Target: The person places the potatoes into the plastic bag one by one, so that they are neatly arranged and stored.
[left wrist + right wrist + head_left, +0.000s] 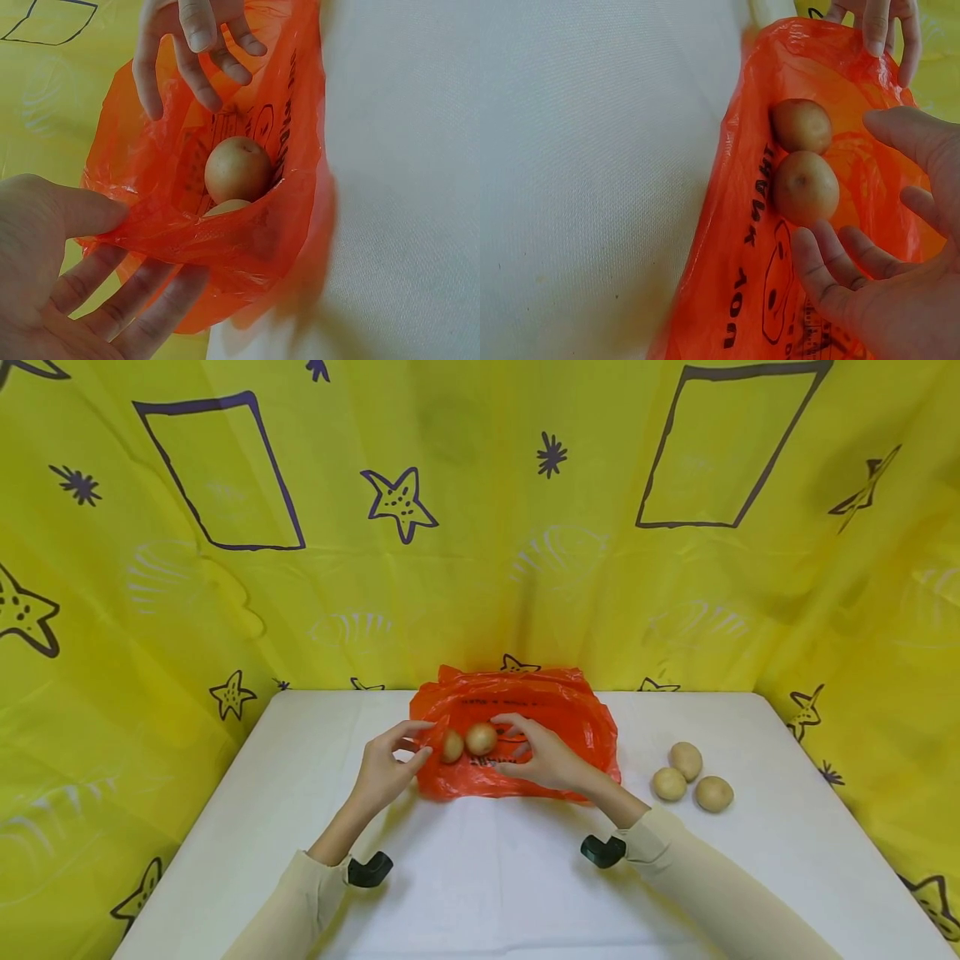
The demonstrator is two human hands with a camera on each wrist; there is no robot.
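A red plastic bag (555, 768) with black print lies on its side at the back of the white table, its mouth spread wide. Two round potatoes sit touching inside it; the nearer one (805, 189) is by my right hand, the other potato (801, 126) toward my left. My left hand (386, 768) pinches the bag's left rim, thumb inside and fingers (142, 296) behind the film. Over the bag's mouth, my right hand (546, 753) has its fingers spread and holds nothing. Its fingertips (804, 238) are right at the nearer potato.
Outside the bag to the right, three more potatoes (686, 761) lie grouped on the white tabletop (480, 877). A yellow curtain (480, 577) with drawn stars and frames hangs behind the table and along both sides.
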